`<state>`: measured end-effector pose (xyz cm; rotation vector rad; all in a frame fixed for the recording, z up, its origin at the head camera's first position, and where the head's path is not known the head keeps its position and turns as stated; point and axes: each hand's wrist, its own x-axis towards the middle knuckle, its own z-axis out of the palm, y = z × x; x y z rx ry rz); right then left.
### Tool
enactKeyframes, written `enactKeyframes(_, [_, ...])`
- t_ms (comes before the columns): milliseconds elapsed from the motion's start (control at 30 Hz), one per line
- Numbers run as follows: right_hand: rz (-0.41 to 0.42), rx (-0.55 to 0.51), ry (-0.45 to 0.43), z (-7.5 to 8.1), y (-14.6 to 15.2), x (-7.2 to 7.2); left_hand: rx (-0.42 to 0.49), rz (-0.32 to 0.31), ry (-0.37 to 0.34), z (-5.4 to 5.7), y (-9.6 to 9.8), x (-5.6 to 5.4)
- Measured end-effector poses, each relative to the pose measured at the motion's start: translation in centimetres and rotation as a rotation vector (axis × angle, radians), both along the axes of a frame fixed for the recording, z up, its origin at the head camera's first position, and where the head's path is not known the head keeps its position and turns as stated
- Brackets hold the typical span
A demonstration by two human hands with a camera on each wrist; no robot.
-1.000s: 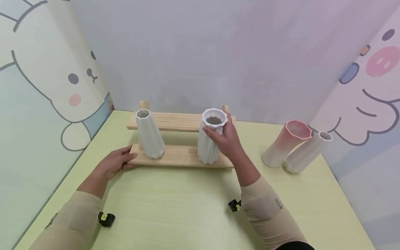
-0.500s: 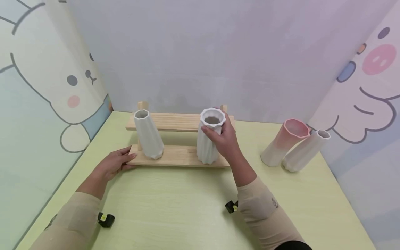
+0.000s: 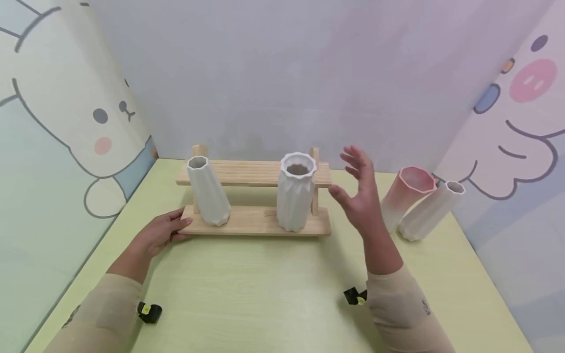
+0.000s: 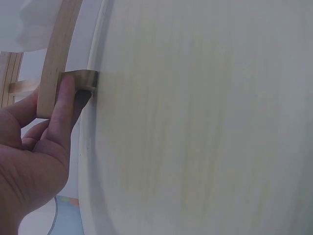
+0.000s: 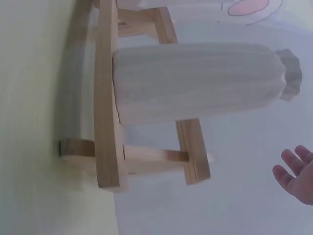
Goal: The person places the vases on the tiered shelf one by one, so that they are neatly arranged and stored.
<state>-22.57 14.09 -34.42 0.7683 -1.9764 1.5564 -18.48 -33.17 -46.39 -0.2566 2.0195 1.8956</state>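
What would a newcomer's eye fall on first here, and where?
Probably the two white vases standing on the lower shelf of the wooden rack. Then the right hand, empty in the air, and to its right the pink-rimmed vase beside a slim white vase.

A: From your head, the camera looks forward and down, far enough back to include the whole two-tier wooden shelf (image 3: 253,219).

B: Your wrist cameras are much nearer, their pictures turned sideways. The left one faces mostly the tabletop (image 4: 195,122), sharing your left hand (image 4: 41,159) with the head view.

A: Your right one faces the shelf's right part, sharing the white ribbed vase (image 5: 195,83).
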Motion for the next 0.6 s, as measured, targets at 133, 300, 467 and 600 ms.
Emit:
enactKeyframes(133, [-0.094, 0.013, 0.033, 1.9, 1.8, 1.7, -0.009, -0.001, 0.001, 0.0, 0.0, -0.1])
enactKeyframes(300, [-0.214, -0.025, 0.050, 3.7, 3.9, 3.4, -0.009, 0.004, 0.002, 0.1, 0.0, -0.1])
enactKeyframes(467, [-0.365, -0.066, 0.099, 4.1, 7.0, 3.8, -0.003, 0.001, 0.009, 0.2, 0.1, -0.1])
enactKeyframes(600, [-0.490, -0.069, 0.107, 3.5, 10.3, 3.5, 0.006, -0.005, 0.011, 0.3, 0.0, -0.1])
